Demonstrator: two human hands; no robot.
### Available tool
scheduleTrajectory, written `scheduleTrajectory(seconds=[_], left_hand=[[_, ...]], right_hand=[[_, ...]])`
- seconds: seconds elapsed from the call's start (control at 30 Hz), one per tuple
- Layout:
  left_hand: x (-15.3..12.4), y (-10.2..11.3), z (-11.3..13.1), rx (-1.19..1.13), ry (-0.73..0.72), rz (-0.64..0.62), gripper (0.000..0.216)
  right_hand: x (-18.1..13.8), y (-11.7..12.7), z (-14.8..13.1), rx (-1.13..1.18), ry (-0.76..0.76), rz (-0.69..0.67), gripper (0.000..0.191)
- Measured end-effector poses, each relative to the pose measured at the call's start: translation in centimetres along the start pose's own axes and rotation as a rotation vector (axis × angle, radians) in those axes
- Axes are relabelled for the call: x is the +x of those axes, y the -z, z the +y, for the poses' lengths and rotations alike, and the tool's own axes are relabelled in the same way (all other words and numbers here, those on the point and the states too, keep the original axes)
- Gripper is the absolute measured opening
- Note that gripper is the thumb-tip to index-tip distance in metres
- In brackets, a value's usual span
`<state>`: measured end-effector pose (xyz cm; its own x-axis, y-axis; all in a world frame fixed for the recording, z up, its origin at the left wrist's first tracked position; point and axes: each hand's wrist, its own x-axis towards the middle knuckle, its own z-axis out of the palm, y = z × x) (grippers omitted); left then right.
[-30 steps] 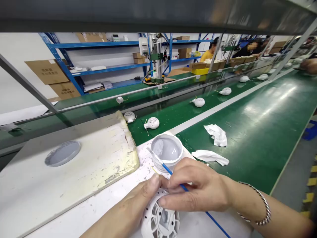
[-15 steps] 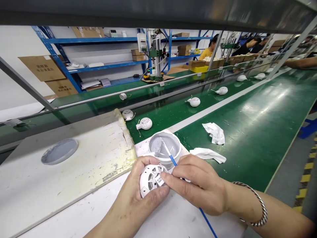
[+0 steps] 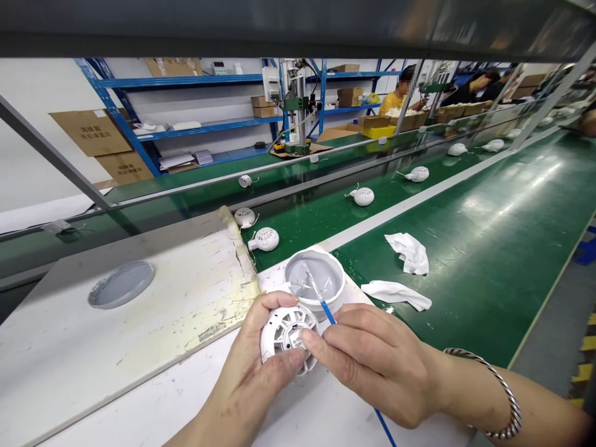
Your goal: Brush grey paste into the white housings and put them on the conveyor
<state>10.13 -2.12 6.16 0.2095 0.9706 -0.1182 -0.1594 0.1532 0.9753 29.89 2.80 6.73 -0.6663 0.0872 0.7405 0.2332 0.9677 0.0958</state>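
My left hand [image 3: 254, 366] wraps round a white, round, slotted fan housing [image 3: 278, 323]. A small white printed label [image 3: 297, 339] sits at the housing's centre, and a right fingertip presses on it. Held in my right hand [image 3: 382, 357] is a thin brush with a blue handle [image 3: 328, 312]. Its tip reaches into a round white tub [image 3: 342, 292] of grey paste just beyond the housing. The rest of the handle passes behind the fingers and comes out below.
A paste-smeared board [image 3: 186, 304] on the left carries a grey-coated lid [image 3: 121, 284]. Several white housings, one a slotted round one [image 3: 266, 239], lie on the green conveyor [image 3: 316, 217]. Crumpled white cloths [image 3: 395, 293] lie right of the tub. Several people work farther back.
The view has shifted slightly. The housing in my left hand has turned a little, with my right fingertip still at the label. The nearest housings on the belt have come slightly closer.
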Motion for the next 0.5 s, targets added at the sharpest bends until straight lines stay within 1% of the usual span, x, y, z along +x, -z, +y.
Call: scheduleTrajectory(seconds=[0.1, 0.2, 0.23, 0.27, 0.3, 0.33, 0.37, 0.4, 0.43, 0.47, 0.5], left_hand=[[0.0, 0.1, -0.3, 0.057, 0.011, -0.001, 0.039], [0.1, -0.1, -0.3, 0.130, -0.016, 0.038, 0.037], [0.3, 0.1, -0.1, 0.158, -0.043, 0.079, 0.035], [0.4, 0.5, 0.1, 0.194, -0.080, 0.146, 0.034], [0.6, 1.3, 0.5, 0.242, -0.122, 0.242, 0.034], [0.9, 2.6, 0.9, 0.309, -0.167, 0.359, 0.035], [1.1, 4.5, 1.4, 0.389, -0.204, 0.484, 0.037], [1.3, 6.8, 2.1, 0.473, -0.218, 0.602, 0.041], [1.4, 9.5, 2.7, 0.569, -0.218, 0.692, 0.044], [1.3, 12.5, 3.5, 0.619, -0.182, 0.741, 0.050], [1.0, 15.4, 4.2, 0.603, -0.110, 0.780, 0.051]], right_hand=[[0.0, -0.1, -0.4, -0.057, -0.026, -0.035, 0.036], [-0.1, -0.4, -0.4, -0.098, -0.024, -0.060, 0.033], [-0.2, -0.5, -0.2, -0.093, -0.025, -0.063, 0.033], [-0.3, -0.5, 0.1, -0.071, -0.031, -0.058, 0.032], [-0.4, -0.5, 0.4, -0.041, -0.046, -0.039, 0.030], [-0.5, -0.5, 0.8, -0.010, -0.071, -0.005, 0.029], [-0.7, -0.4, 1.3, 0.013, -0.100, 0.044, 0.027], [-0.8, -0.3, 1.8, 0.023, -0.135, 0.095, 0.027], [-1.0, -0.2, 2.3, 0.016, -0.172, 0.141, 0.028], [-1.2, -0.2, 2.9, -0.003, -0.212, 0.175, 0.031], [-1.4, -0.2, 3.4, -0.027, -0.251, 0.199, 0.034]])
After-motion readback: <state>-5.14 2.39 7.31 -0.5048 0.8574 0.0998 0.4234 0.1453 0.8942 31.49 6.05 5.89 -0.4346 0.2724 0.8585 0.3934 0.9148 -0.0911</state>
